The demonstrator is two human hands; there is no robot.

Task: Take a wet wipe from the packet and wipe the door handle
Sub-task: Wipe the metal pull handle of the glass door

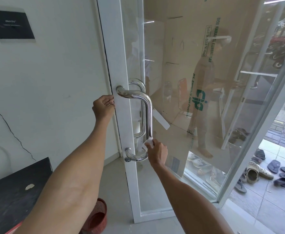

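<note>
A shiny chrome D-shaped door handle (148, 114) is fixed to the white frame of a glass door (119, 68). My right hand (157, 152) pinches a crumpled white wet wipe (149, 142) against the lower part of the handle's upright bar, just above its bottom curve. My left hand (103, 108) grips the door's left edge with curled fingers, level with the handle's top mount. No wipe packet is in view.
A keyhole (127, 159) sits below the handle's lower mount. A black tabletop (11, 191) is at lower left, with a red mesh basket (97, 217) on the floor beside it. Cardboard (197, 73) leans behind the glass. Sandals (273, 173) lie outside at right.
</note>
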